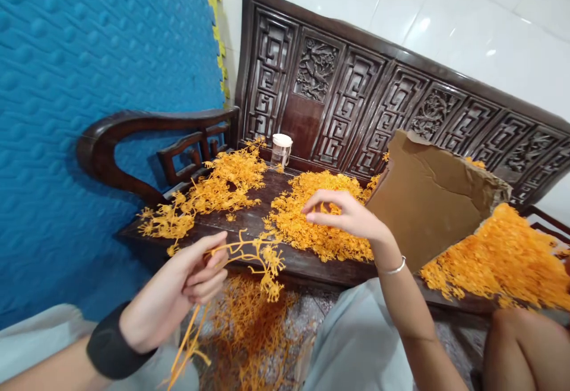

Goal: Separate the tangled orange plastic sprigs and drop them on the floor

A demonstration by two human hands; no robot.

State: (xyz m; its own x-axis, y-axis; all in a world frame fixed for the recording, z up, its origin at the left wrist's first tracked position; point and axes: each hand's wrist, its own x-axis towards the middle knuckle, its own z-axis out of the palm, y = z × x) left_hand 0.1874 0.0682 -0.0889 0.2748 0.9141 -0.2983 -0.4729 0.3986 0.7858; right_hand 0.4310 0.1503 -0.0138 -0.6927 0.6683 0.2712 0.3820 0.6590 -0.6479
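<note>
My left hand [189,278] is closed around the stems of a branching orange plastic sprue [268,254]. Small spidery pieces hang from its far end, and bare stems trail below my fist. Over a heap of loose orange plastic pieces [327,242] hovers my right hand [345,216], its thumb and fingers apart and curved, with nothing visible between them. To the left, more orange sprues with pieces on them [238,171] lie on the dark wooden bench [278,192].
A cardboard sheet [427,201] stands tilted between the heap and a larger orange pile [503,257] at right. A lidded clear cup [281,150] sits by the carved backrest [307,117]. Stripped orange stems [249,331] cover the floor below. Another person's knee [521,343] is at lower right.
</note>
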